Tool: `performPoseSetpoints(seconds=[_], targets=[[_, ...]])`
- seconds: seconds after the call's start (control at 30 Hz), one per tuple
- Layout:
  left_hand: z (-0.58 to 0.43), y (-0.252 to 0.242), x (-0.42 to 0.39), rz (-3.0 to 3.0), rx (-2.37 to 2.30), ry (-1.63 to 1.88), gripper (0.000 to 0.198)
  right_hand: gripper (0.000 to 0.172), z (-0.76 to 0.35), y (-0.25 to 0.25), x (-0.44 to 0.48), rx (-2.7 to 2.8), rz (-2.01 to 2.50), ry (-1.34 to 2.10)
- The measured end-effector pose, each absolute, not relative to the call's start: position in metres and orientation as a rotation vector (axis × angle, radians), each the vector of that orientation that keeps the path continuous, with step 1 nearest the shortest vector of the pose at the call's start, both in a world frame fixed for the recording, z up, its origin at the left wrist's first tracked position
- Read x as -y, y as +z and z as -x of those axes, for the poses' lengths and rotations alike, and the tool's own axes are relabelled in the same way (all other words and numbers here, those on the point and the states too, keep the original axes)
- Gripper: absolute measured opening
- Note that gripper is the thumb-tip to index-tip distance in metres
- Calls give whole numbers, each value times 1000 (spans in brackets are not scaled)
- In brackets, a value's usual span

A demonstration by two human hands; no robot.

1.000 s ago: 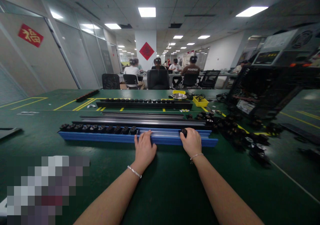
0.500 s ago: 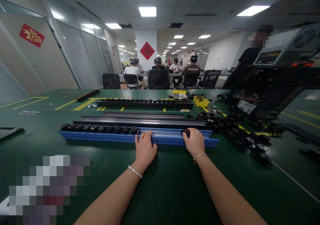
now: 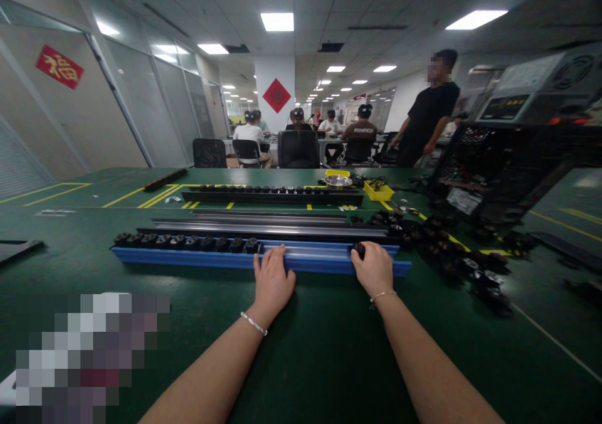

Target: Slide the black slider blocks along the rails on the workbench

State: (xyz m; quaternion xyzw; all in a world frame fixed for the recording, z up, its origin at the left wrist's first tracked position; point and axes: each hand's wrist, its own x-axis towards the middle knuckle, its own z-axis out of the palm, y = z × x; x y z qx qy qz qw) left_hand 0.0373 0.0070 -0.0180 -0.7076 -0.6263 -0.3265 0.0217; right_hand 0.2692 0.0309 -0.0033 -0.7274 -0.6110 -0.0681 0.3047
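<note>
A long blue channel rail (image 3: 197, 261) lies across the green table in front of me. Several small black round parts (image 3: 192, 242) stand in a row inside its left half. My left hand (image 3: 273, 278) rests on the rail's near wall, just right of the row; its fingers lie over the edge with the thumb apart, holding no part. Toward the rail's right end, my right hand (image 3: 374, 267) pinches another small black round part (image 3: 359, 249) between thumb and fingers, at the channel. The lower side of that part is hidden behind the hand and the rail wall.
Behind lie dark channel rails (image 3: 273, 228) and a filled dark rail (image 3: 226, 197). Loose black parts (image 3: 435, 242) are heaped at right, near a yellow tray (image 3: 379, 192), a metal dish (image 3: 338, 181) and an open computer case (image 3: 470, 167). A person (image 3: 427, 120) stands beyond.
My right hand has shifted slightly right along the rail with the black part. My left hand stays put. The standing person at the back right has moved left and turned.
</note>
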Motion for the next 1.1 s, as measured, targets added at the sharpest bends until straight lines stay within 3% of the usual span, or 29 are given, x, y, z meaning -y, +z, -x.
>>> performPoseSetpoints(seconds=[1.1], targets=[[-37,-19,-8,2181,1952,-1002,52,33,-302,-5,-29,1482,1969,-259]])
